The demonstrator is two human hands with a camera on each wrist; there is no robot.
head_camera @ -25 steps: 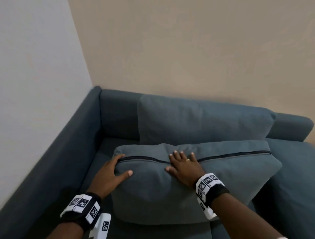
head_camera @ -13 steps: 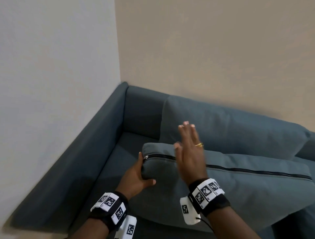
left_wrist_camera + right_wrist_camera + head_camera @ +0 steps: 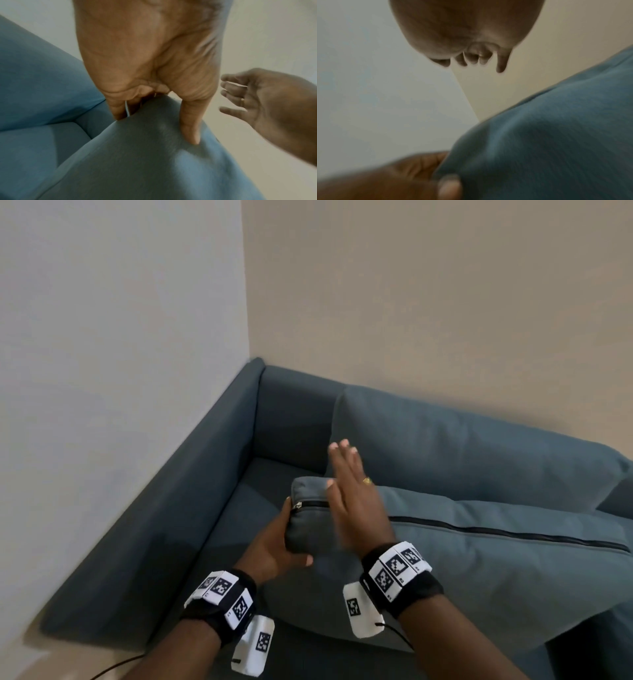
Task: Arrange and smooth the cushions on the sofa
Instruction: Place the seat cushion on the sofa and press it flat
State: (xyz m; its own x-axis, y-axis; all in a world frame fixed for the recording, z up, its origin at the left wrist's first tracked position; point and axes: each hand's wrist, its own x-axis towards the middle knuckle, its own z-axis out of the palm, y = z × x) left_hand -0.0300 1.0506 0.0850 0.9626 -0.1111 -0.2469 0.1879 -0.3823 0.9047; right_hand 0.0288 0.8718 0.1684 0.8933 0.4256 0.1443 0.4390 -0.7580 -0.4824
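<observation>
Two soft items logged on the dark teal fabric-covered sofa (image 3: 191, 508), which sits in the corner of the room.

Item one: a loose, rectangular teal fabric cushion with a black zip along its upper edge (image 3: 496, 570). It lies tilted on the seat near the sofa's left end, its left corner lifted. We see our left hand (image 3: 274, 546) clamped on that corner, thumb on the front face and fingers behind, just beside the zip pull. The weave looks fine and matte, the filling plump and yielding; the corner puckers under the thumb in the left wrist view.

Item two: a long teal back cushion of the same cloth (image 3: 462, 446), upright against the sofa's back edge, its top line gently rounded.

Our right hand (image 3: 352, 508) is raised above item one with fingers straight and together, holding nothing and not touching the cloth; a gold ring (image 3: 367, 481) shows on one finger. The picture is blurred there.

Risks, as we judge them:
- A hard pat could drive the filling toward the right end, leaving the held corner limp.
- A one-corner grip may let the cushion swing or slide off the front edge of the seat.
- Fingers near the zip pull could snag it or tug the seam.
- Set down zip-up, the cushion would show its closure.
</observation>
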